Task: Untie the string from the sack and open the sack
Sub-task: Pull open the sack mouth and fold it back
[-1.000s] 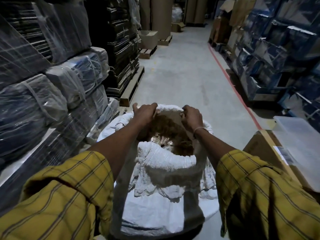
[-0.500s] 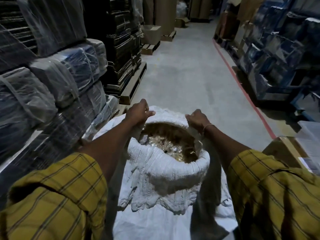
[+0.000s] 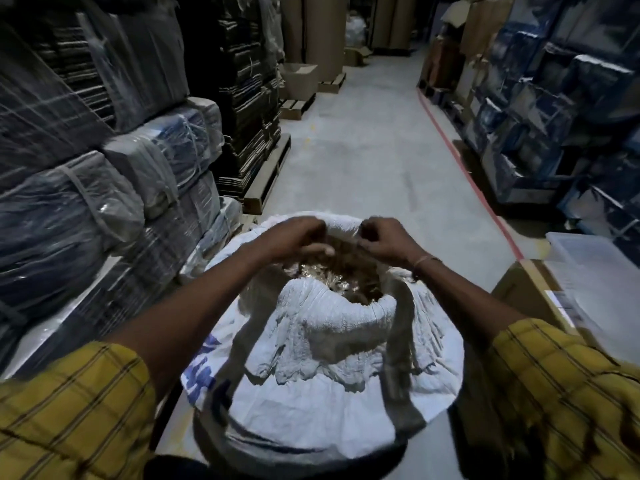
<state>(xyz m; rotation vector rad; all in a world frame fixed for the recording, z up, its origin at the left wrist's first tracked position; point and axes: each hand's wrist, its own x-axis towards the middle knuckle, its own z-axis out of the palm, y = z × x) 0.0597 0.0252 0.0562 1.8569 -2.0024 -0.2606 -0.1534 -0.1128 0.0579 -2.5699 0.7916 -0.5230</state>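
A big white woven sack (image 3: 322, 403) stands on the floor right below me, its mouth rolled down into a thick rim (image 3: 349, 308). The mouth gapes, and inside I see a clear plastic liner over brown, glinting contents (image 3: 346, 275). My left hand (image 3: 294, 237) and my right hand (image 3: 381, 239) are over the far side of the opening, close together, fingers curled and pinching the thin edge of the inner liner. No string shows anywhere on the sack.
Plastic-wrapped bundles (image 3: 69, 216) are stacked tight on the left, beside wooden pallets (image 3: 266, 178). A cardboard box (image 3: 533, 296) with a clear plastic lid (image 3: 602, 268) stands at the right. Blue wrapped cartons (image 3: 554, 109) line the right side behind a red floor line (image 3: 471, 178).
Both hands left the outer rolled rim and came inward toward each other over the opening, now pinching the inner liner's far edge. The camera has tilted slightly.
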